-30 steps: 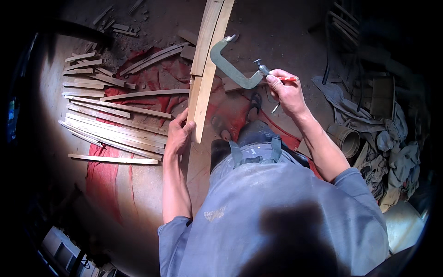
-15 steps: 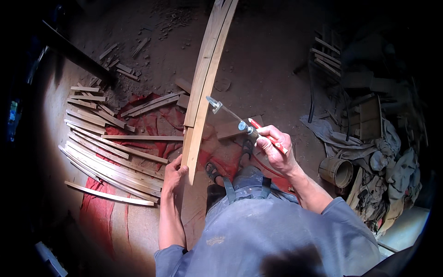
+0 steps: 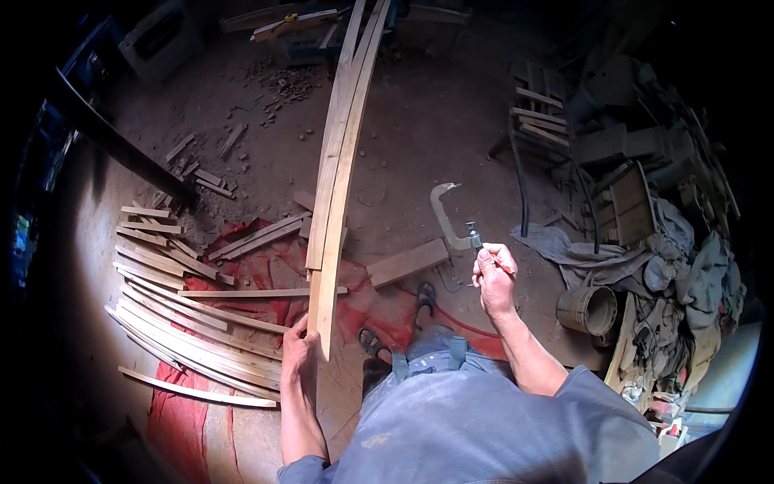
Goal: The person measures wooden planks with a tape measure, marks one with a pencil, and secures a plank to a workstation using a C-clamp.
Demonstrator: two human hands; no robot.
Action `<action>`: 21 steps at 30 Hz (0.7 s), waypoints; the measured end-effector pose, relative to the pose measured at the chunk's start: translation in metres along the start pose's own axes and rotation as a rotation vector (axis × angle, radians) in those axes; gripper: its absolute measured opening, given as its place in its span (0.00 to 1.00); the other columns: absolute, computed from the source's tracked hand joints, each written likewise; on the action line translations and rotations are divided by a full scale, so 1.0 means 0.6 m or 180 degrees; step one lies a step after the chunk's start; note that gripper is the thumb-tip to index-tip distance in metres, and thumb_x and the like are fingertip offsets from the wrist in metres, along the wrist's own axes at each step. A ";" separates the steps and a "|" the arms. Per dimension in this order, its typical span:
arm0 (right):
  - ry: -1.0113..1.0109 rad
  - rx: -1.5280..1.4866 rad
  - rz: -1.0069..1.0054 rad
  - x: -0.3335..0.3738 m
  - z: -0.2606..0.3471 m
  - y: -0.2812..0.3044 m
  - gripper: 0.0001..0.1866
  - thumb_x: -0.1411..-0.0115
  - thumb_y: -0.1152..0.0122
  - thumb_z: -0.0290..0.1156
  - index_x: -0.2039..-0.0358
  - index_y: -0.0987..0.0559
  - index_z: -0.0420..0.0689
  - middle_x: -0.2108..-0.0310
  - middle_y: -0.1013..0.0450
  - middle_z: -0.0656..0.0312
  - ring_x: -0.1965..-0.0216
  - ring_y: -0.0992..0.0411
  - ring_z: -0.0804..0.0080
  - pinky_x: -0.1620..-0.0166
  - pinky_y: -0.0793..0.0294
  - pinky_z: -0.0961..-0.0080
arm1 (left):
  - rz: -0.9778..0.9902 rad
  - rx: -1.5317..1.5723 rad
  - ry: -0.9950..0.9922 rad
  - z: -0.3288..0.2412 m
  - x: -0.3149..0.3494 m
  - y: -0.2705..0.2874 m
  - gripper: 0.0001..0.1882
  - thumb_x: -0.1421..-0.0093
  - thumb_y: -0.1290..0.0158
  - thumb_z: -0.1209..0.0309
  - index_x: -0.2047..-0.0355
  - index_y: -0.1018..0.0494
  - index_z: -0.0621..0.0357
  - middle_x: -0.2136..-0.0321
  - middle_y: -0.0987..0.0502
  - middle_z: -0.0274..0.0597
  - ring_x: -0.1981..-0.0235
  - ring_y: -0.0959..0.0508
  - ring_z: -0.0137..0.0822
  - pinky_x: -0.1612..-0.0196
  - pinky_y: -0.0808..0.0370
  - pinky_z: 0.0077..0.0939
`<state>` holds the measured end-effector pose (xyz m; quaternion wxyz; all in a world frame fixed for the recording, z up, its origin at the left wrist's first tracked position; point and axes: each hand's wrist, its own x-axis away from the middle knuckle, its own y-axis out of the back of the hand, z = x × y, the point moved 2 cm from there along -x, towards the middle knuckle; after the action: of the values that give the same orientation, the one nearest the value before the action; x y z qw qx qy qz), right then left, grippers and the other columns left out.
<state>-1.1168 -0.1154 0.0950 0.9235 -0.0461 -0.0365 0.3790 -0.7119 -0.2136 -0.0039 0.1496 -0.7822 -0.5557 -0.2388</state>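
Note:
Long pale wooden strips (image 3: 345,177), laid face to face with ends staggered, run from near my body toward the far side. My left hand (image 3: 299,347) is closed around their near end, at the left edge. My right hand (image 3: 495,282) is raised to the right of the strips, closed on the screw end of a C-clamp (image 3: 442,211). The clamp's curved frame points up and away from the wood, touching nothing. A red pencil-like stick (image 3: 505,261) is also tucked in the right hand, mostly hidden by the fingers.
Several loose strips (image 3: 193,335) lie at left, partly over a red cloth (image 3: 173,403). A dark post (image 3: 129,145) slants at far left. A board (image 3: 407,264) lies ahead of my feet. At right are a bucket (image 3: 587,310), rags and a metal frame (image 3: 522,181).
My right hand has moved right, taking the C-clamp away from the strips and turning it. My left hand keeps its hold on the strips. The view has tilted up, showing more of the far side.

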 end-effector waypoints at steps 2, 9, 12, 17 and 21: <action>0.0453 -0.0028 -0.0228 -0.020 0.025 -0.004 0.09 0.28 0.45 0.33 0.57 0.31 0.42 0.78 0.32 0.67 0.81 0.37 0.84 0.80 0.38 0.85 | 0.0006 -0.0087 0.0127 -0.012 0.006 0.000 0.30 0.43 0.50 0.83 0.38 0.27 0.58 0.56 0.19 0.37 0.59 0.22 0.29 0.53 0.26 0.23; 0.0118 0.0268 0.0212 -0.009 0.035 0.009 0.11 0.31 0.39 0.34 0.64 0.31 0.44 0.80 0.29 0.67 0.82 0.37 0.86 0.77 0.38 0.87 | 0.0037 -0.0034 -0.0096 0.019 -0.011 0.010 0.31 0.43 0.50 0.83 0.37 0.28 0.60 0.54 0.20 0.38 0.58 0.22 0.29 0.51 0.26 0.22; 0.0426 -0.0064 0.0638 0.003 0.089 -0.031 0.11 0.31 0.38 0.34 0.64 0.30 0.44 0.76 0.28 0.67 0.77 0.32 0.85 0.73 0.35 0.86 | 0.0052 0.0030 0.0103 -0.012 0.007 0.005 0.31 0.44 0.49 0.82 0.37 0.28 0.61 0.53 0.20 0.39 0.57 0.22 0.30 0.51 0.27 0.22; -0.0362 -0.0196 0.0514 -0.020 0.026 -0.002 0.10 0.30 0.41 0.32 0.65 0.31 0.44 0.77 0.28 0.66 0.81 0.36 0.88 0.77 0.38 0.88 | 0.0018 0.0072 -0.0021 0.007 -0.009 0.009 0.31 0.44 0.49 0.83 0.37 0.28 0.61 0.54 0.20 0.40 0.58 0.22 0.30 0.51 0.26 0.22; 0.0226 -0.0370 0.1086 0.001 0.103 -0.050 0.12 0.31 0.39 0.36 0.64 0.32 0.45 0.78 0.28 0.66 0.81 0.37 0.87 0.78 0.40 0.88 | 0.0048 0.0025 0.0141 -0.005 0.011 0.009 0.31 0.43 0.49 0.83 0.37 0.29 0.61 0.53 0.20 0.40 0.57 0.22 0.31 0.51 0.26 0.24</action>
<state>-1.1019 -0.1323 0.1601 0.8423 -0.1182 -0.0174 0.5255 -0.7060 -0.2118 0.0023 0.1667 -0.7803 -0.5473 -0.2528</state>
